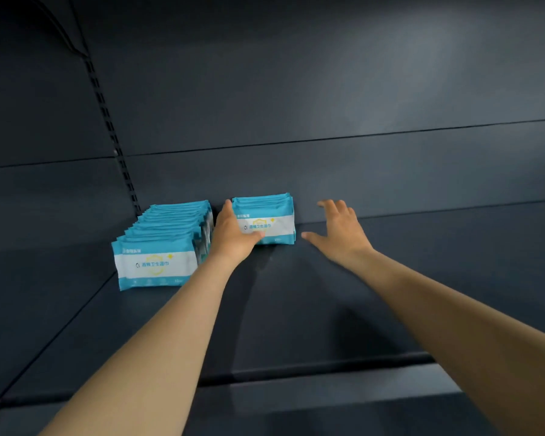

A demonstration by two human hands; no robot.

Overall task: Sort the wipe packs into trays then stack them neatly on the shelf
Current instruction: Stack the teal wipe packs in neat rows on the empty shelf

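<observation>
My left hand (233, 234) apparently gripped the short wipe stack (265, 220) on the shelf (296, 309); right hand (340, 229) hovered, fingers spread.

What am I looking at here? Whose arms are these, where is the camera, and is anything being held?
There is no machine: a person's two bare arms, seen from one camera worn on the head, looking forward and down. They reach over a dark shelf. A long row of wipe packs stands at the left, a short row beside it. The left hand holds the short row's left end, thumb across its front. The right hand is spread open to the right of that row, touching no pack.
</observation>
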